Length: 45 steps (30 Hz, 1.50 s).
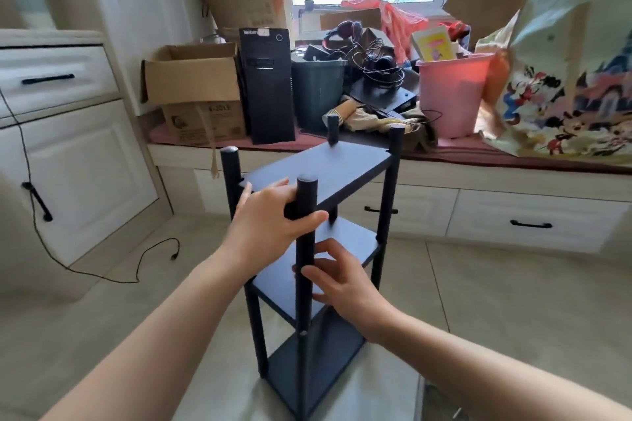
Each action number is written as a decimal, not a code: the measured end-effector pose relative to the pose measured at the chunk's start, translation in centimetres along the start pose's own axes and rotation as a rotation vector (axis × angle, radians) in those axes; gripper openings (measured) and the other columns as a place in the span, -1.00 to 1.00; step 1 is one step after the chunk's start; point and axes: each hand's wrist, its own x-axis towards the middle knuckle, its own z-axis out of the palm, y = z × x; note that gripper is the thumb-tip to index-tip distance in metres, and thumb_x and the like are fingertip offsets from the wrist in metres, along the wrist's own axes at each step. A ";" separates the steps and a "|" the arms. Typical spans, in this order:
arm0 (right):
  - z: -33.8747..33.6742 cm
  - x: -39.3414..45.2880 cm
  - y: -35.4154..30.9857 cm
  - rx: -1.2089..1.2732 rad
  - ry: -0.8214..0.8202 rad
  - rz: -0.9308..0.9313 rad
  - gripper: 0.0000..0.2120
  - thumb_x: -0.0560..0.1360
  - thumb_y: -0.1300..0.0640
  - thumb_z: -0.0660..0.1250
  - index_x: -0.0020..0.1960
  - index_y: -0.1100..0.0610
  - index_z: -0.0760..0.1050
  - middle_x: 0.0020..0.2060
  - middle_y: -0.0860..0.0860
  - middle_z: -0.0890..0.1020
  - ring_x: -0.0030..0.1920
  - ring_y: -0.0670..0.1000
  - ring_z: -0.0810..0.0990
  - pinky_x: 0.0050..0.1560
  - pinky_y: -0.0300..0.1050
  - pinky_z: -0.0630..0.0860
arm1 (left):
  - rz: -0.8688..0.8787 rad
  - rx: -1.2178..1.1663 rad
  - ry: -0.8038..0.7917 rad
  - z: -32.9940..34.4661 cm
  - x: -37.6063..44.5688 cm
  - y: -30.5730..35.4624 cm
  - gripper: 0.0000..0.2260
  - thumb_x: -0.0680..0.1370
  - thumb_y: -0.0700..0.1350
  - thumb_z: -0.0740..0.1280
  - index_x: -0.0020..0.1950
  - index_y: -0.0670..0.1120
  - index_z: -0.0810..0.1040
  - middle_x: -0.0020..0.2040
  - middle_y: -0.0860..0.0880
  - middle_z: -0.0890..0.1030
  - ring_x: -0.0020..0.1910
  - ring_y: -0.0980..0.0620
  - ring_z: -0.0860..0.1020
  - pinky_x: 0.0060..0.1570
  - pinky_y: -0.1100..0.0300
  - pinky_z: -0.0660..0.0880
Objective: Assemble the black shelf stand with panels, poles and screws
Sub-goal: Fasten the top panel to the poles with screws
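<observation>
Both hands' fingers (309, 217) around black shelf stand's (318, 249) pole, on tiled floor (496, 290).

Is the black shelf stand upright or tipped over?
Upright: the shelf stand stands on its bottom panel, poles vertical, both hands gripping it.
</observation>
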 end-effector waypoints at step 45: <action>-12.2 9.9 1.0 -0.110 0.673 -0.007 -0.68 0.62 0.20 0.25 0.36 0.12 0.39 0.10 0.11 0.57 -0.08 -0.04 0.55 0.01 -0.07 0.45 | 0.088 -0.250 0.039 -1.0 -4.0 -3.4 -0.58 0.40 0.24 0.42 0.25 0.31 0.50 0.35 0.37 0.48 0.55 0.30 0.14 0.54 0.16 -0.19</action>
